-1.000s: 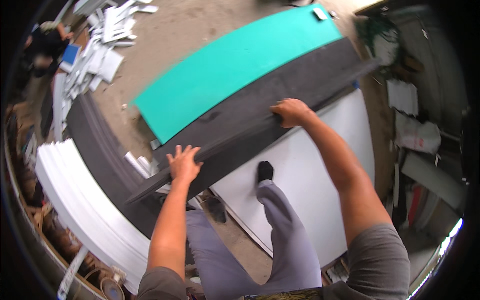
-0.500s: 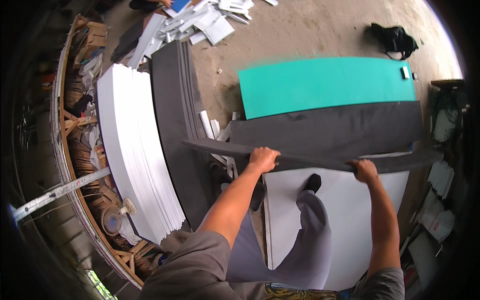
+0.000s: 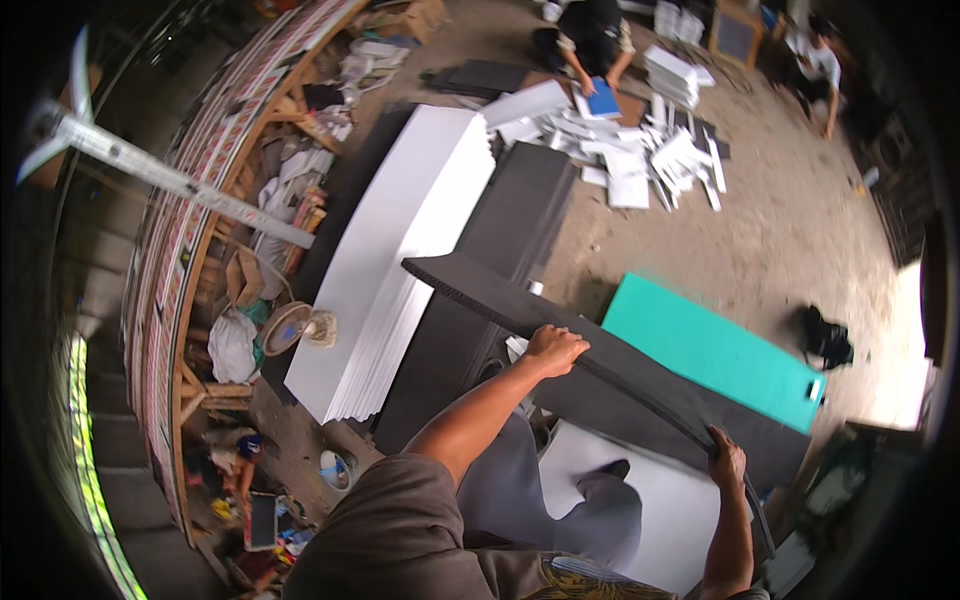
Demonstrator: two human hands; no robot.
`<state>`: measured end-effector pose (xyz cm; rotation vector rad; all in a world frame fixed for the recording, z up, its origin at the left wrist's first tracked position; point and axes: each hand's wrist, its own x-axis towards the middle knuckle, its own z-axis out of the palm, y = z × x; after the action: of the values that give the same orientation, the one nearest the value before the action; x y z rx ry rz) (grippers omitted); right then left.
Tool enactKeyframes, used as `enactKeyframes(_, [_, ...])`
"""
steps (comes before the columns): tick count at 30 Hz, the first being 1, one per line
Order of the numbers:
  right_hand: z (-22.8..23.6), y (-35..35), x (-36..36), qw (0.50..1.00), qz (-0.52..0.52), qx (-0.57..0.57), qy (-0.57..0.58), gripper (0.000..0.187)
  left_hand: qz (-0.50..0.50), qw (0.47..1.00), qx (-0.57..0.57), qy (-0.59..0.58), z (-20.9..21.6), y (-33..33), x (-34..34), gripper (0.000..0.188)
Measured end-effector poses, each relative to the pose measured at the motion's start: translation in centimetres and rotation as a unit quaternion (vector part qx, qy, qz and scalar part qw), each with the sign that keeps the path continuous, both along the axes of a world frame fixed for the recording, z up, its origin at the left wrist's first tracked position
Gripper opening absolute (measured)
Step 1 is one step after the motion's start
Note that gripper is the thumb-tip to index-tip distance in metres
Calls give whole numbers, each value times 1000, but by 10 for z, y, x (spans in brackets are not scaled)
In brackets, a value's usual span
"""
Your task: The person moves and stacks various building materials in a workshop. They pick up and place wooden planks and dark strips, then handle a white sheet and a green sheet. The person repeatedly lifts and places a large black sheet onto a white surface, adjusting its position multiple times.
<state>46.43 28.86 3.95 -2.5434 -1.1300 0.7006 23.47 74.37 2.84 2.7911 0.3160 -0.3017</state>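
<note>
A long, thin black sheet (image 3: 480, 292) with a ribbed edge is held up in front of me, slanting from upper left to lower right. My left hand (image 3: 557, 351) is closed round its near edge by the middle. Closer to its right end, my right hand (image 3: 727, 460) grips the same edge. Beneath it lie another black sheet (image 3: 610, 408) and a white sheet (image 3: 685, 520), my foot on the white one. Beyond is a green sheet (image 3: 715, 350). A stack of black sheets (image 3: 520, 220) stands to the left, partly covered by the held sheet's far end.
Left of the black stack is a stack of white sheets (image 3: 405, 200). White offcuts (image 3: 628, 175) are heaped ahead, where a crouching person (image 3: 590, 35) handles a blue panel (image 3: 600, 98). Another person (image 3: 815, 70) sits far right. A metal pole (image 3: 180, 180) crosses a cluttered wooden rack (image 3: 225, 225).
The view has swung left, bringing in more of the room and both people. The held sheet now tilts, left end raised across the stack, its upper face more visible. Both hands keep their grip.
</note>
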Motion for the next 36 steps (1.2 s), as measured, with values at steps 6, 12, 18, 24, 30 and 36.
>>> enactKeyframes(6, [115, 136, 36, 984, 23, 29, -176, 61, 77, 982, 68, -159, 70, 109, -11, 56])
enactKeyframes(12, [205, 321, 51, 922, 156, 83, -344, 58, 188, 931, 130, -286, 105, 235, -83, 64])
enactKeyframes(18, [288, 516, 26, 835, 261, 133, -466, 59, 302, 858, 161, -384, 123, 339, -151, 66])
enactKeyframes(24, [319, 686, 11, 769, 350, 190, -500, 70, 410, 781, 186, -432, 131, 418, -201, 67])
enactKeyframes(30, [324, 837, -25, 729, 420, 196, -504, 77, 489, 728, 228, -423, 102, 487, -249, 65])
enactKeyframes(36, [286, 979, -50, 670, 495, 256, -491, 80, 574, 652, 272, -414, 60, 549, -281, 50])
